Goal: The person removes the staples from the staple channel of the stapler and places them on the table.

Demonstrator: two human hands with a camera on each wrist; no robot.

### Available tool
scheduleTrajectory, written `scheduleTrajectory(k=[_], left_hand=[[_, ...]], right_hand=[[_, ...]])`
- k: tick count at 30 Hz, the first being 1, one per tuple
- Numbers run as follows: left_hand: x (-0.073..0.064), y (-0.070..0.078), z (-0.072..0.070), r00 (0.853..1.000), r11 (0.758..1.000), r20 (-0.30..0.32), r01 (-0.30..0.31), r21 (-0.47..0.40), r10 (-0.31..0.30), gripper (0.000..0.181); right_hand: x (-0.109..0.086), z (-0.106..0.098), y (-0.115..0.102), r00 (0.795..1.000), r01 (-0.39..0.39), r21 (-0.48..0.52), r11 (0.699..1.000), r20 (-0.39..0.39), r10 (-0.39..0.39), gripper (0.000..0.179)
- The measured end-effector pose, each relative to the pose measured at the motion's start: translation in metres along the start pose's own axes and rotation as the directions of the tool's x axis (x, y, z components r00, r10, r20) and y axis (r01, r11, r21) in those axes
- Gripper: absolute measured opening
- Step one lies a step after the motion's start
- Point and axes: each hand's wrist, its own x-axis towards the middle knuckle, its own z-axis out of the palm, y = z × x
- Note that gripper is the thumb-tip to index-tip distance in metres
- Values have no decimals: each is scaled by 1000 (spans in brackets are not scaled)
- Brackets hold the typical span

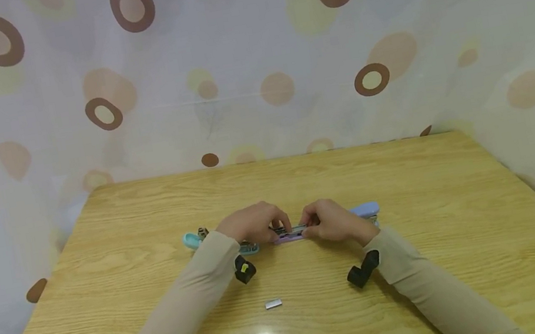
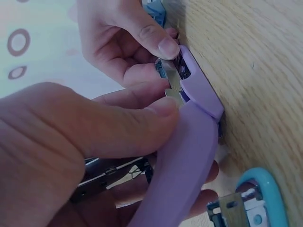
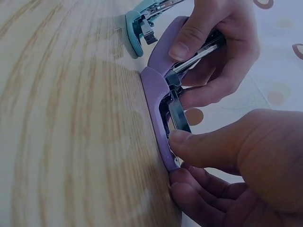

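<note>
A purple stapler (image 2: 184,151) lies opened out low over the table, its metal parts exposed. My left hand (image 1: 255,223) grips its hinge side, the thumb pressed on the purple shell beside the metal rail. At the other end, my right hand (image 1: 332,220) pinches the stapler, with the thumb on the metal part and fingers curled at the tip of the base, as the right wrist view shows. A teal stapler (image 1: 191,240) rests partly behind the left forearm. Past the right hand lies a blue stapler (image 1: 365,209), partly hidden by that hand.
A small silver strip of staples (image 1: 273,304) lies on the wooden table (image 1: 443,189) in front of the hands. Black wrist cameras (image 1: 363,269) hang below both wrists. A patterned curtain (image 1: 258,115) stands behind the table's back edge.
</note>
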Motion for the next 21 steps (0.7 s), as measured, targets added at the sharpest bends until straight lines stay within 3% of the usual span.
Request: scheduleTrajectory(k=[8, 14, 21], left_hand=[[2, 0, 1, 999, 1000, 32, 22, 6, -22, 24], [1, -2, 1, 999, 1000, 18, 27, 2, -27, 14], [2, -2, 1, 1000, 1000, -3, 19, -20, -19, 13]], right_hand=[[0, 3, 2, 1000, 17, -2, 1000, -13, -17, 5], [0, 2, 3, 999, 41, -2, 999, -2, -41, 4], [2, 2, 4, 988, 152, -4, 988, 11, -152, 12]])
